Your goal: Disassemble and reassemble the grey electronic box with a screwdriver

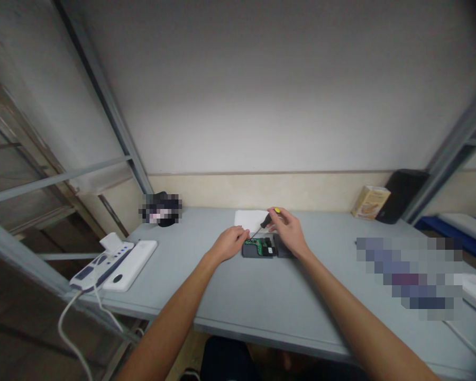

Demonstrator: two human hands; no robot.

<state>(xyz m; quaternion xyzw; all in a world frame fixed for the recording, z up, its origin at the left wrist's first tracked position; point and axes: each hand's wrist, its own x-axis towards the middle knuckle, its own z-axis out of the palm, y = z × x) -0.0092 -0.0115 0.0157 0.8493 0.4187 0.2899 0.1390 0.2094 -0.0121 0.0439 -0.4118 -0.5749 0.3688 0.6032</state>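
Note:
On the desk in front of me lies an opened dark electronic device (257, 247), its green circuit board and black parts exposed. My left hand (229, 243) is closed at the device's upper left corner, its fingertips bent against the edge. In my right hand (289, 230) is a screwdriver (265, 221) with a black handle and a yellow end. Its thin shaft slants down left, and the tip reaches the board close to my left fingertips. A flat dark piece (282, 247) sits against the device's right side, partly under my right wrist. White paper (246, 218) lies behind the device.
On the left are a power strip (103, 264) with cables and a white flat box (133, 264). A dark blurred object (162, 209) stands at the back left. A yellow box (371, 202) and a black speaker-like object (403, 196) stand back right; pixelated items (412, 275) lie in front.

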